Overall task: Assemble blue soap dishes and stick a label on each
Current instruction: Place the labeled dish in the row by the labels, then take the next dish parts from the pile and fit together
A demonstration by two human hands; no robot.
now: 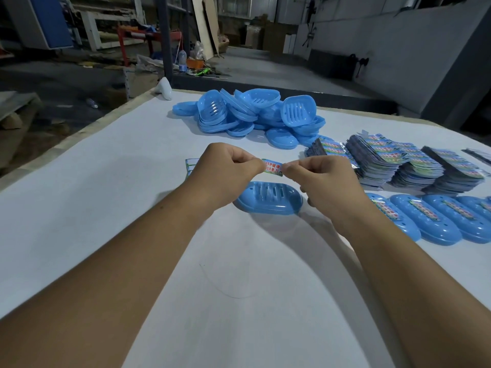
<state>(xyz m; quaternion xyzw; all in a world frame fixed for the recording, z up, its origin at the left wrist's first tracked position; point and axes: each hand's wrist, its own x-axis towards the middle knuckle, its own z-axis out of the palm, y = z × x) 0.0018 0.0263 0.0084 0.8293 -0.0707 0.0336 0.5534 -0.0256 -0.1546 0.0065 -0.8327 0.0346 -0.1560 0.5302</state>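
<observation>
Fingers of the left hand (225,166) and right hand (316,176) pinch opposite ends of a small red, blue and green printed label (272,167), above one unlabelled blue soap dish (268,201) on the white table (106,168). At three o'clock lie four labelled dishes (435,221); at one o'clock, label stacks (414,166); at twelve, a heap of loose dish parts (249,115).

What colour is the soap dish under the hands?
Blue: the soap dish, seen best in the head view.

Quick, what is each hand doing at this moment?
Left hand: pinching the label at one end.
Right hand: pinching the same label at the other end.
</observation>
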